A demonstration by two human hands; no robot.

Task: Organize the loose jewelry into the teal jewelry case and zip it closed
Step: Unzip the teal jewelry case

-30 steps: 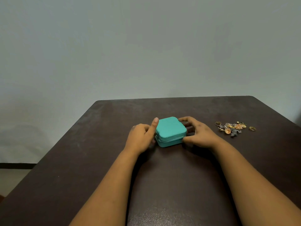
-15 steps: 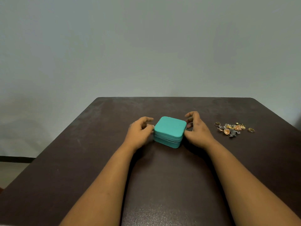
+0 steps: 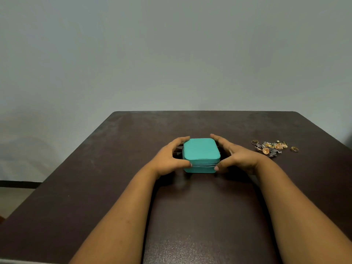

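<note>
Teal jewelry case [image 3: 201, 150], zipped, looks light and stiff-sided; both hands, left hand [image 3: 169, 159] and right hand [image 3: 236, 156], cup its sides, jewelry [image 3: 272, 147] at three o'clock.

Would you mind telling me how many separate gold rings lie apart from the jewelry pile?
2. One gold ring lies at the left end of the jewelry pile; the other ring lies right of it. More may be hidden within the pile.

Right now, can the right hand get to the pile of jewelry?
Probably yes. The right hand holds the teal case, and the jewelry pile lies just to its right on the bare table, with nothing between them.
</note>
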